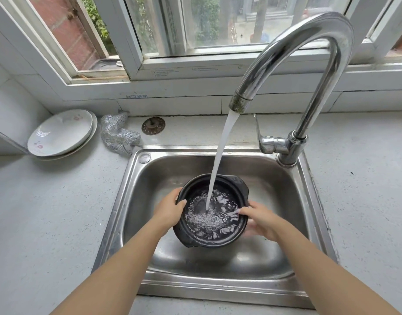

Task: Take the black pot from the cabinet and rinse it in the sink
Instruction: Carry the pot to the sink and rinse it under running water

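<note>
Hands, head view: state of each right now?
Left hand: closed on the rim of the black pot, under running water.
Right hand: gripping the pot's opposite rim, fingers over the edge.

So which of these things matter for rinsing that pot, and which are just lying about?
In use:
round black pot, held in both hands: left hand, right hand
curved chrome tap, running
stainless steel sink

Lying about:
stacked white plates
silvery mesh scrubbing cloth
round brown drain strainer on the counter
</note>
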Demonstrator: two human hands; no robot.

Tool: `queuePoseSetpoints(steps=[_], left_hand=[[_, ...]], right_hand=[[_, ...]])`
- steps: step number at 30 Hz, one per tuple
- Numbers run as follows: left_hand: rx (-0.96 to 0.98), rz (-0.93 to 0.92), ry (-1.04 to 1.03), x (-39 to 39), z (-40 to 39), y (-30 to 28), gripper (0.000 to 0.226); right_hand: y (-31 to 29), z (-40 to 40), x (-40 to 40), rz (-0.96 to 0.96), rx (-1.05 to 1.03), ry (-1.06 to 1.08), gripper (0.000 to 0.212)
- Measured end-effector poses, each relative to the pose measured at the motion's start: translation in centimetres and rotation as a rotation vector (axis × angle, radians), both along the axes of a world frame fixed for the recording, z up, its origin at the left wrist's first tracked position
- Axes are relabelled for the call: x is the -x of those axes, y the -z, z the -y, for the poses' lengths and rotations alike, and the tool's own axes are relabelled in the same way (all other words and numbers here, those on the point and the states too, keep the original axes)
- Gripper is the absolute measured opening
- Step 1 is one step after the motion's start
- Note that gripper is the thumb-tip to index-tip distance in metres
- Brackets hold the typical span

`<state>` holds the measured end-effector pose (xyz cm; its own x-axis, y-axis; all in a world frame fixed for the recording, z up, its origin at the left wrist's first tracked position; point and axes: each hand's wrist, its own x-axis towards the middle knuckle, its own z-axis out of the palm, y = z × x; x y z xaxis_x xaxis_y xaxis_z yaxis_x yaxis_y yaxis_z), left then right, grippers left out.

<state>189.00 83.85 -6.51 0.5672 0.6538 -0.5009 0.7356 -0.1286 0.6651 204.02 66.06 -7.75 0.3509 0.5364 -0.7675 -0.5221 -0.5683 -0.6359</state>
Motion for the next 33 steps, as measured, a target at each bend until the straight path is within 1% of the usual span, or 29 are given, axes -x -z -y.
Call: queuePoseSetpoints(steps=[2,4,7,11,15,17,19,24,29,33], left_hand=[[0.038,0.009,0.017,0.3,-0.1,0.8,0.035],[0.063,0.019,0.040,0.4,-0.3,1.5,0.036],[0.084,0.030,0.034,0.2,-0.1,1.3,0.036],[0.099,0.065,-0.010,0.2,-0.2,1.4,0.049],[0.188,0.087,-0.102,0.3,0.0,1.4,0.032],[0.211,0.019,-0.083,0.3,0.2,1.5,0.024],[0.217,-0.034,-0.065,0.4,0.6,1.7,0.018],[0.175,-0.008,-0.121,0.4,1.1,2.1,0.017],[0.033,-0.006,-0.105,0.3,0.9,2.0,0.014],[-0.046,0.006,-0.116,0.3,0.9,2.0,0.019]], right_hand=[[0.4,0.2,0.5,0.008,0.018,-0.068,0.021],[0.7,0.3,0.8,0.063,0.021,-0.072,0.019],[0.8,0.3,0.9,0.125,0.011,-0.027,0.019],[0.4,0.1,0.9,0.186,-0.002,0.039,0.020],[0.0,0.0,1.1,0.260,-0.031,0.093,0.021],[-0.2,-0.1,1.1,0.322,-0.028,0.106,0.020],[0.0,-0.2,1.0,0.361,-0.031,0.112,0.024],[0.5,-0.2,1.1,0.399,-0.059,0.094,0.033],[0.8,-0.6,1.2,0.307,-0.087,0.099,0.048],[0.9,-1.2,1.2,0.248,-0.083,0.149,0.057]])
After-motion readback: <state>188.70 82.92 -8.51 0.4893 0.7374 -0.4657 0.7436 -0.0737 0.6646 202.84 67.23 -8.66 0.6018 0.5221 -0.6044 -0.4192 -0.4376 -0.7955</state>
